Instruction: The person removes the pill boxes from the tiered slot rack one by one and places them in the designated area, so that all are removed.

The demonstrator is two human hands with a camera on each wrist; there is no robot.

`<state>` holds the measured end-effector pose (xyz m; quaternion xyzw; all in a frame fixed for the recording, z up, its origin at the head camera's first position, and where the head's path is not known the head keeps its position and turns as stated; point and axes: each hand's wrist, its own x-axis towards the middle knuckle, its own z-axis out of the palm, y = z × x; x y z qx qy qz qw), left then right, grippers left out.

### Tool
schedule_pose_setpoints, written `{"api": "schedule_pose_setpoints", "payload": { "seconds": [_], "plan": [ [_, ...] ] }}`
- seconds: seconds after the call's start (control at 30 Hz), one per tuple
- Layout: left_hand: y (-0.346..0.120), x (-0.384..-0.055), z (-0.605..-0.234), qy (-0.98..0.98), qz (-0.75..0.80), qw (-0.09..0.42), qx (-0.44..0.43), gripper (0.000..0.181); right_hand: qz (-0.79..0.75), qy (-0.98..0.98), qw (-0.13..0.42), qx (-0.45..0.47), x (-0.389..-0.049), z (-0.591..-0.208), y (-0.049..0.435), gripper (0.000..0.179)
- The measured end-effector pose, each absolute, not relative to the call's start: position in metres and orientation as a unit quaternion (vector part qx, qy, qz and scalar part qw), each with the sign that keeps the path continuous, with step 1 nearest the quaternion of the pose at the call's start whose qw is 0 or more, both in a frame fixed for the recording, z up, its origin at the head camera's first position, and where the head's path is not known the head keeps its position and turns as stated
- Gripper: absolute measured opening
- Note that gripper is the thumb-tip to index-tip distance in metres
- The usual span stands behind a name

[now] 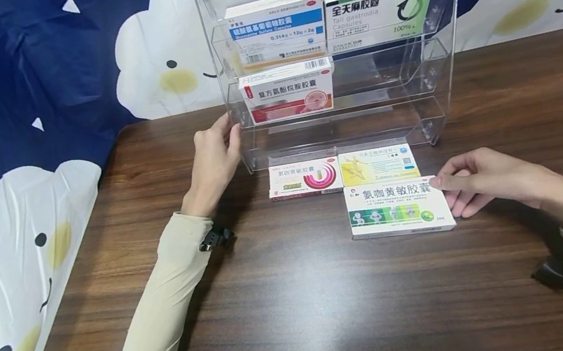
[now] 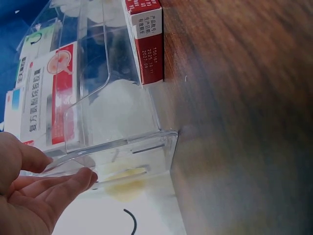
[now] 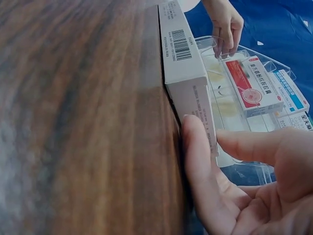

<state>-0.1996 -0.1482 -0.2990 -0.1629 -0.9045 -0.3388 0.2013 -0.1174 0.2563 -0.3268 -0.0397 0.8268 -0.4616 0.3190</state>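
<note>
A clear acrylic rack (image 1: 437, 106) stands upright on the table. My left hand (image 1: 214, 161) holds its left side wall; in the left wrist view the thumb and fingers lie on either side of that panel (image 2: 142, 147). At its right end, a white capsule box with a green picture strip (image 1: 401, 206) is held by my right hand (image 1: 495, 180), thumb over the upper edge and a finger against the end face. The box lies almost flat, its far edge overlapping or touching a yellow-and-white box (image 1: 378, 165). Beside that lies a white box with a pink ring (image 1: 304, 178).
On the rack's tiers stand a blue-and-white box (image 1: 277, 30), a green-and-white box (image 1: 380, 12) and, lower, a red-and-white box (image 1: 290, 92). The brown wooden table (image 1: 290, 307) extends toward me. A blue cloth with white clouds (image 1: 53, 70) hangs behind and to the left.
</note>
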Motion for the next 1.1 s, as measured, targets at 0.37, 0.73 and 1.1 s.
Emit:
{"api": "schedule_pose_setpoints", "payload": {
  "seconds": [0.37, 0.73, 1.1],
  "plan": [
    [-0.148, -0.2, -0.299, -0.906, -0.337, 0.199, -0.161, 0.026, -0.458, 0.834, 0.307, -0.029, -0.117, -0.325, 0.255, 0.037],
    [-0.147, -0.199, -0.299, -0.906, -0.338, 0.199, -0.161, 0.026, -0.453, 0.84, 0.298, -0.021, -0.116, -0.323, 0.257, 0.038],
    [-0.147, -0.199, -0.299, -0.907, -0.339, 0.195, -0.158, 0.027, -0.397, 0.894, 0.196, -0.074, -0.129, -0.278, 0.254, 0.035]
  ]
}}
